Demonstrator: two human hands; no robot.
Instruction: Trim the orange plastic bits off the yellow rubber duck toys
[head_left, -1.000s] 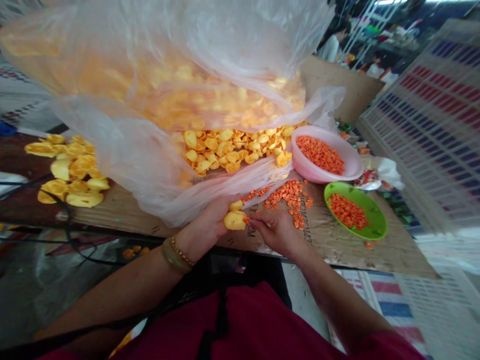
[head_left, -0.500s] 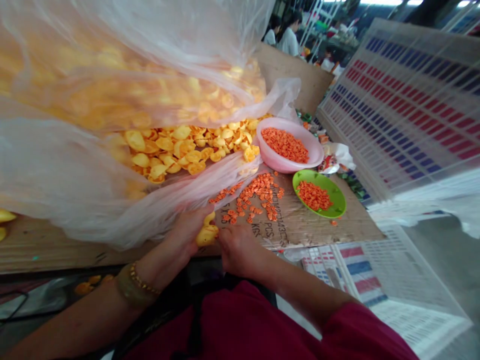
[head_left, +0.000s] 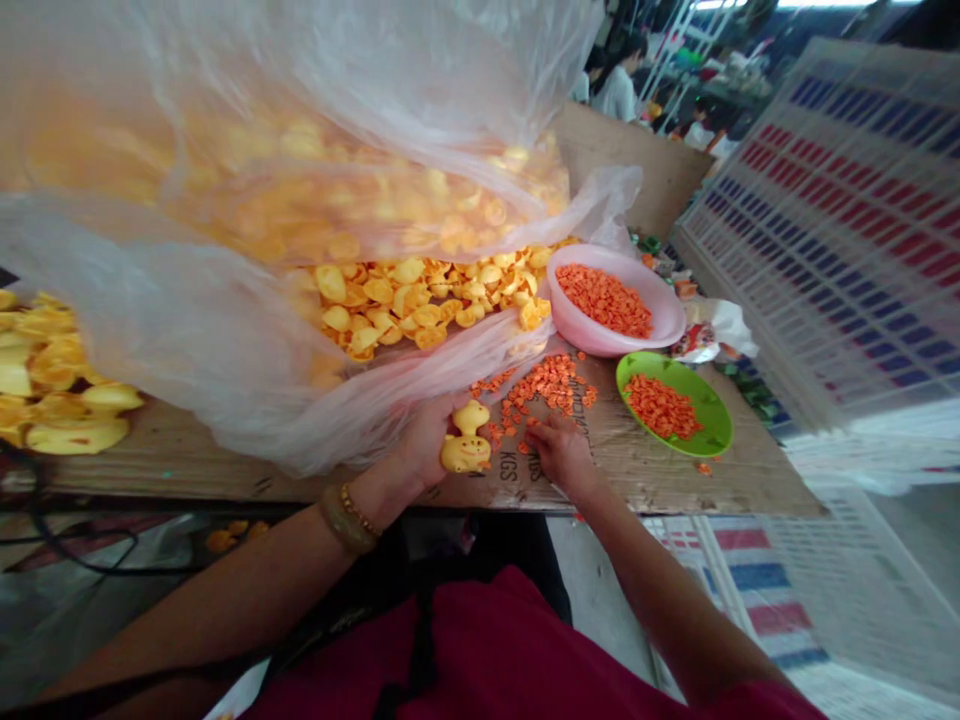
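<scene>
My left hand is closed around a yellow plastic toy duck, which has a small rounded head part and a wider body. It is held just above the cardboard, beside the plastic bag's lower edge. To its right, my right hand has its fingertips pinched at the near edge of some scattered small orange pieces. An orange bit shows at the fingertips; the rest of the grip is hidden. Yellow half shells spill from the large clear plastic bag behind my hands.
A pink bowl and a green dish of orange pieces stand to the right on the cardboard. More yellow shells lie far left. White plastic crates stack at right. People sit in the background.
My right hand has left the yellow toy duck and moved right to the orange pieces. My left hand still holds the toy duck, now more visible. The view has shifted left.
</scene>
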